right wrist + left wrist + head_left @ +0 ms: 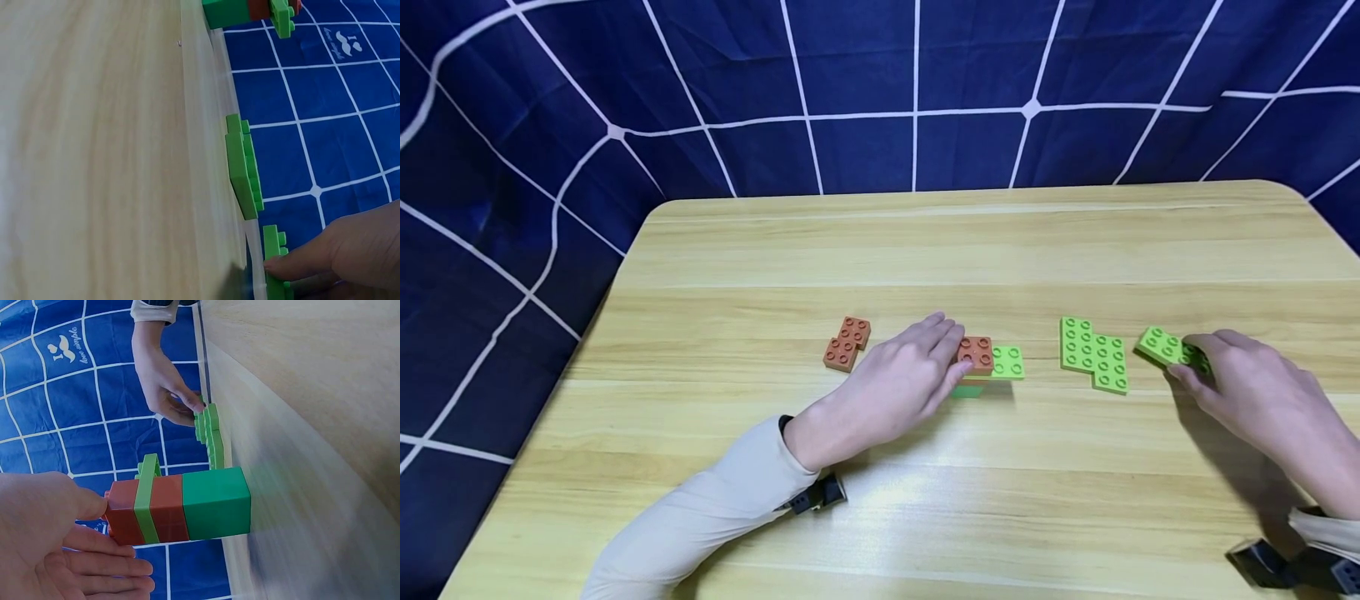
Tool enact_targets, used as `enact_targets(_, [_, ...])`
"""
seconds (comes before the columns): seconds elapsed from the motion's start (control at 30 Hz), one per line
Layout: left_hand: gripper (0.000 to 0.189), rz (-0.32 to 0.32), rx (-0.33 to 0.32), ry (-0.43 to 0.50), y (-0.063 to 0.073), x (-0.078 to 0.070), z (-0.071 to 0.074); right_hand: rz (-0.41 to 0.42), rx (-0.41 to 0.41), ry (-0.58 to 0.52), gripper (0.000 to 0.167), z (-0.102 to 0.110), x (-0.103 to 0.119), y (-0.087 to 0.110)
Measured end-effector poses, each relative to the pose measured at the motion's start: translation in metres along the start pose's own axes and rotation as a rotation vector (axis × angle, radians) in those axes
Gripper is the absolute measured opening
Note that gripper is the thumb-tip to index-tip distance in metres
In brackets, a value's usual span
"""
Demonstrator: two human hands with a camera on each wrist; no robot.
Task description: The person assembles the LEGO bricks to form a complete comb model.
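Observation:
A small tower [215,503] stands upright on the table, with a dark green block at the bottom, a red-brown brick, a light green plate [1008,363] jutting out to the right, and a red-brown brick [975,354] on top. My left hand [895,379] is at the tower's left side, fingers straight, the thumb against the top brick. Farther right, my right hand [1255,387] pinches a light green studded plate [1161,343] between thumb and fingers. That plate's right part is hidden under the hand. Left of it lie light green plates [1093,354], set side by side and offset.
Two red-brown bricks [847,343] lie offset against each other, left of the left hand. The wooden table [865,250] has a back edge in front of a dark blue cloth [857,75] with white grid lines.

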State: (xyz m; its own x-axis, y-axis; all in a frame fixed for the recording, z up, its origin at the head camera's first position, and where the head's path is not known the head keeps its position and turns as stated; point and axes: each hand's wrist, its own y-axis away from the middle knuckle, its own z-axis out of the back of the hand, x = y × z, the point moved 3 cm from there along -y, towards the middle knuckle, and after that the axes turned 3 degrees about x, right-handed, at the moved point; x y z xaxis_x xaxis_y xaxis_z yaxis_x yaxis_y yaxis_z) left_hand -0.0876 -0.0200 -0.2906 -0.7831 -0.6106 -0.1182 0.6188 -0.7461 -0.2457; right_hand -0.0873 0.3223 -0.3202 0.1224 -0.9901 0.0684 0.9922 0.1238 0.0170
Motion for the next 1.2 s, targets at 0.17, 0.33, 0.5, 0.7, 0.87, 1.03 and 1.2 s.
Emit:
enact_targets(0.17, [0.045,-0.002,-0.003,-0.002,0.000,0.000,0.000,0.016,-0.011,-0.001,0.035,0.001,0.002,0.000])
enact_targets(0.33, [0.045,0.000,-0.003,-0.004,0.000,0.000,-0.001,0.056,-0.034,-0.003,0.034,0.004,0.005,0.000])
enact_targets(0.5, [0.046,-0.001,-0.004,-0.002,0.000,0.000,-0.001,0.101,-0.071,-0.009,0.033,0.007,0.008,-0.002])
enact_targets(0.7, [0.046,0.000,0.006,0.000,0.000,0.000,-0.001,0.133,-0.111,-0.021,0.036,0.014,0.016,-0.003])
enact_targets(0.87, [0.045,0.000,0.007,0.003,-0.001,0.000,0.000,0.204,-0.171,-0.023,0.036,0.021,0.026,-0.006])
enact_targets(1.03, [0.045,-0.003,-0.002,0.009,-0.001,-0.001,0.000,0.249,-0.209,-0.031,0.037,0.028,0.039,-0.008])
enact_targets(1.2, [0.044,-0.006,-0.014,-0.002,0.000,-0.001,0.000,0.284,-0.226,-0.051,0.038,0.033,0.054,-0.009])
